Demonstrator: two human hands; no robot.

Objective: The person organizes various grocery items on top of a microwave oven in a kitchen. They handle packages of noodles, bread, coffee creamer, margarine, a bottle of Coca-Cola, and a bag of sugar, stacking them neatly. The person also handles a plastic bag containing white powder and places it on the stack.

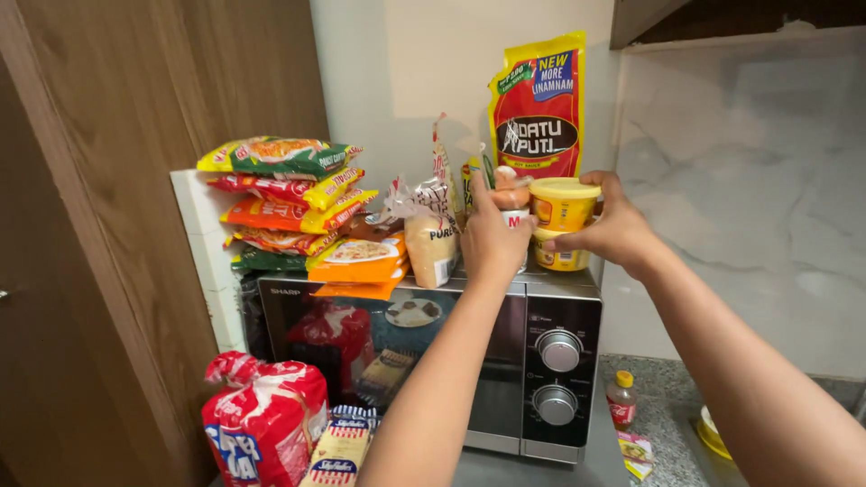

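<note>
The only camera is sitting on the person's head, facing forward and slightly downward, looking closely at the microwave (433, 361) top before a wall.

Little room atop the microwave (505, 298): my left hand (492, 239) and right hand (613, 230) crowd the yellow tubs (561, 221), with the red pouch (539, 108) close behind and the rice bag (431, 243) and noodle stack (293, 207) blocking the left. To my right, the space before the marble wall (749, 198) is open.

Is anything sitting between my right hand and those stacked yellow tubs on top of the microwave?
Nothing visible. The right hand already touches the upper yellow tub; the left hand covers a small can just beside the stack.
</note>
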